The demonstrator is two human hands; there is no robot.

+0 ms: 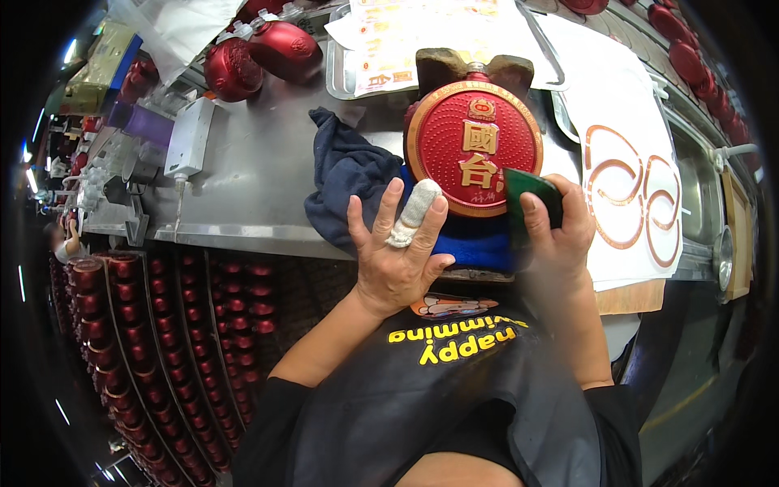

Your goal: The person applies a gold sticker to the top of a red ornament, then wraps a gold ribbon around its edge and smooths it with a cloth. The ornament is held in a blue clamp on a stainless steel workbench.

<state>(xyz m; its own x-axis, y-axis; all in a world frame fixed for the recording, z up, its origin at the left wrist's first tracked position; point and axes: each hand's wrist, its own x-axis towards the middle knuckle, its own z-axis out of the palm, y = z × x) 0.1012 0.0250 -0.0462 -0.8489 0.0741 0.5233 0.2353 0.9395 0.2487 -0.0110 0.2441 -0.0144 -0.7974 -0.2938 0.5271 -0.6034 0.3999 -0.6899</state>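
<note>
A round red bottle (442, 154) with a gold rim band and raised gold lettering lies face up in front of me, its neck pointing away between two dark blocks (438, 69). Blue padding (471, 247) shows beneath it. My right hand (564, 219) pinches a flat dark green scraper-like piece (523, 199) at the bottle's lower right edge. My left hand (398, 247) is spread at the lower left edge, a white cloth cover (416, 213) on one finger. It holds nothing. A crumpled dark blue cloth (349, 178) lies just left of the bottle.
White sheets with gold ring-shaped decals (617, 191) lie at right. A metal tray (345, 77) with printed decal sheets stands behind the bottle. More red bottles (284, 50) and a white box (190, 138) sit on the steel table at left. Rows of red bottles (170, 325) fill the lower left.
</note>
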